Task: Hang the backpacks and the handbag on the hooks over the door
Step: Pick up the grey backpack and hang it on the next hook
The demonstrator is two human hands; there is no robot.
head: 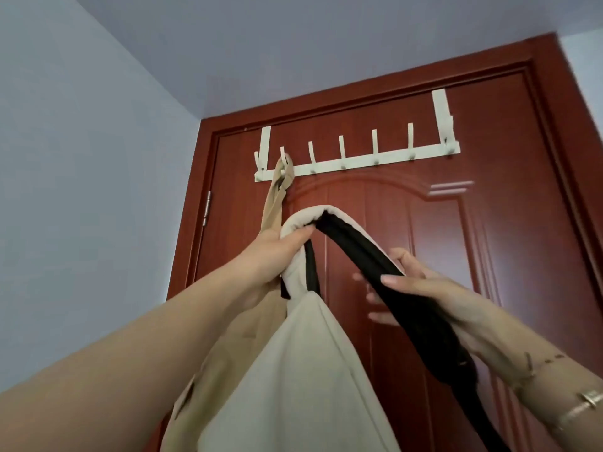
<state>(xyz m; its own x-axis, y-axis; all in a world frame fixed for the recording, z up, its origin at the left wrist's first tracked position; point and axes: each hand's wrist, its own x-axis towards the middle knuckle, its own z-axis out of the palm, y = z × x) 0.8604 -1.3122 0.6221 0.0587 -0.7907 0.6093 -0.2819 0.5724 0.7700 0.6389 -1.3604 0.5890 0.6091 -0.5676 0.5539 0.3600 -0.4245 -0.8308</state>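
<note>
Left hand (277,252): clamped on the cream backpack (293,370) strap's left leg; nearer the hooks
Right hand (414,285): closed round the black-lined leg
Hook rack (342,163): straight above the strap's peak (tan bag (272,207) fills one hook)

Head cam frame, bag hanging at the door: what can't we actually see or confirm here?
- Tan bag body: hidden behind the left hand and the cream bag; only its strap on the second hook shows.
- Cream bag's lower part: cut off by the bottom edge, so its type is unclear.
- Right hand fingers: partly behind the black-lined strap, motion-blurred.
- Any further bag: out of frame.
</note>
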